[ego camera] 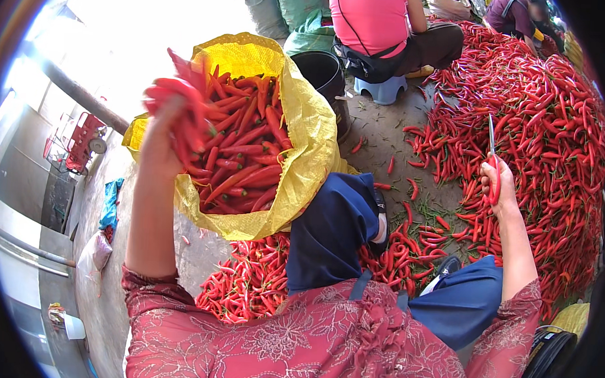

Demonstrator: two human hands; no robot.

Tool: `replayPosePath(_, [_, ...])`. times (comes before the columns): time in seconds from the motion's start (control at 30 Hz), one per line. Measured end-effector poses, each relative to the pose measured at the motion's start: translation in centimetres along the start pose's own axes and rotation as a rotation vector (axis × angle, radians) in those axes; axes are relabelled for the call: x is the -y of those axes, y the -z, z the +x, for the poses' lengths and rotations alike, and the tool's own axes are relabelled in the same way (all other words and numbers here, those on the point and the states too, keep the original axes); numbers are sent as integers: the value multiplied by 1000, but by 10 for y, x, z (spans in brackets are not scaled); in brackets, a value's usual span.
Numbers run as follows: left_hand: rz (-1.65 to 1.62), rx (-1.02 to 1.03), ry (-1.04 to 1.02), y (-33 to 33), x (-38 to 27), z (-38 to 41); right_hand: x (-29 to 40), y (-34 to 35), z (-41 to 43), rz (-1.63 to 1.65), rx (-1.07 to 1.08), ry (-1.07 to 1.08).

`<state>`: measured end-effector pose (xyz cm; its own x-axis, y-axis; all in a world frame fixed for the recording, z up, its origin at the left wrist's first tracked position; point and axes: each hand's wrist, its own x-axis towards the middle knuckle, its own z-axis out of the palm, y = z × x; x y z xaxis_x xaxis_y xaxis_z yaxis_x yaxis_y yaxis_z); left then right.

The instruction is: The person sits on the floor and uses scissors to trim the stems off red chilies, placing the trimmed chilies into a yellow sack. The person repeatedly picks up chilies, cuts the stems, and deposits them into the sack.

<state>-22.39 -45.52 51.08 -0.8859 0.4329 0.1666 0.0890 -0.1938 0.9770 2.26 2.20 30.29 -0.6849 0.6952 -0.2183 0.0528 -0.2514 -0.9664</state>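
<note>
A bunch of red chili peppers [188, 90] is gripped in my left hand [166, 127], raised over the left side of an open yellow woven sack [310, 118]; hand and bunch are blurred. Inside the sack lie many red chilies [248, 146] with short green ends. On the right, my right hand [499, 185] holds scissors [495, 179] by their red handles, the blades pointing away from me. Just beyond and beside that hand spreads a large heap of red chilies [547, 149]. More chilies [253, 278] lie on the floor beside my leg.
A person in a pink top [373, 20] sits on a blue stool [380, 88] ahead, beside a black bucket [320, 73]. Another person [512, 18] bends at the heap's far end. Green sacks [300, 9] stand behind. A red cart [79, 141] is at left, a black tire-like object [545, 359] at lower right.
</note>
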Motion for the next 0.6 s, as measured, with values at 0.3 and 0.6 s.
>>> replayPosePath(0.3, [1522, -49, 30, 29, 36, 88, -4, 24, 1, -12, 0, 8])
replayPosePath(0.6, [1781, -103, 280, 71, 27, 156, -1, 39, -11, -139, -22, 41])
